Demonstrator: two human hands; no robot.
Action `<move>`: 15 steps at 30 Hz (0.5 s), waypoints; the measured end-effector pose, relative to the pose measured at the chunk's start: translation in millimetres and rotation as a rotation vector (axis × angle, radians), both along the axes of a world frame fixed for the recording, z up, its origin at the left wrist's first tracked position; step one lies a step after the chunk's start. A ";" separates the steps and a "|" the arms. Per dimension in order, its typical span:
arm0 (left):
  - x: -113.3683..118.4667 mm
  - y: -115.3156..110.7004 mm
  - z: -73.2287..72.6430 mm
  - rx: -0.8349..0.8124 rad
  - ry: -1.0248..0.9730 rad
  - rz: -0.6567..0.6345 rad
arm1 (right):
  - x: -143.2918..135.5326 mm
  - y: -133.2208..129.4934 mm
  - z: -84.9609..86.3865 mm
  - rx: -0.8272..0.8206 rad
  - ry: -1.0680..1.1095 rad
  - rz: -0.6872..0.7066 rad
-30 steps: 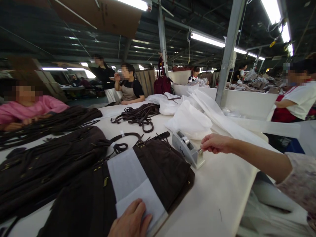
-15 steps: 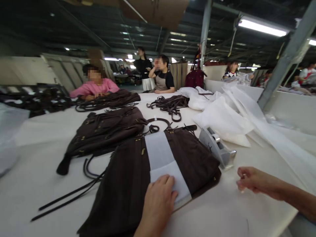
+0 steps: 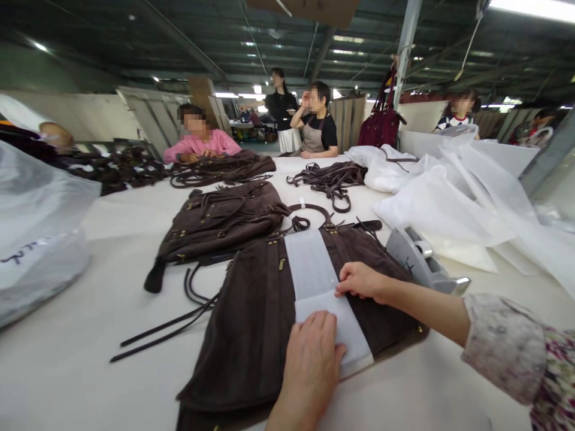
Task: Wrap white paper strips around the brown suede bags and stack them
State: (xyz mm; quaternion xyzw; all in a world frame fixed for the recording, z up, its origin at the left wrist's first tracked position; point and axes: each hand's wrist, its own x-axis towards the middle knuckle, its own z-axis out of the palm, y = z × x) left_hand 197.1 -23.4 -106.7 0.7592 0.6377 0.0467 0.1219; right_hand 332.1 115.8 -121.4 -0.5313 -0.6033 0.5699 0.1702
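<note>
Lying flat, the left hand [image 3: 313,359] touches the white wrap [image 3: 311,263]; the right hand [image 3: 340,287], fingertips together, meets its overlap, any held piece indistinct. Beneath, on the bench [image 3: 112,275], the brown bag [image 3: 252,311] appears soft, best gripped by its handle [image 3: 314,206].

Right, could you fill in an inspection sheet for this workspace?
Surface: pale table, bags laid on it
Job's things: dark brown bag lying flat, white strip across it, tape dispenser beside it
Clutter: second brown bag, strap pile, white plastic sheeting
Fingers: left fingers rest on the strip; right fingers at its overlap, anything pinched too small to tell
Cables: cord hanging near ceiling light
Surroundings: person in pink across the table, maroon bag hanging by a post
</note>
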 end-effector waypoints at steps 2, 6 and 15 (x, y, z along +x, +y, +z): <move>-1.9 2.1 0.9 -0.017 0.004 -0.007 | 2.0 3.7 -8.9 -0.004 0.008 -0.015; -4.3 7.9 2.6 -0.004 0.051 -0.043 | 5.0 7.0 -17.0 0.010 0.065 -0.012; 4.1 21.2 9.5 0.010 0.145 -0.097 | 5.9 7.0 -29.9 0.150 0.177 0.060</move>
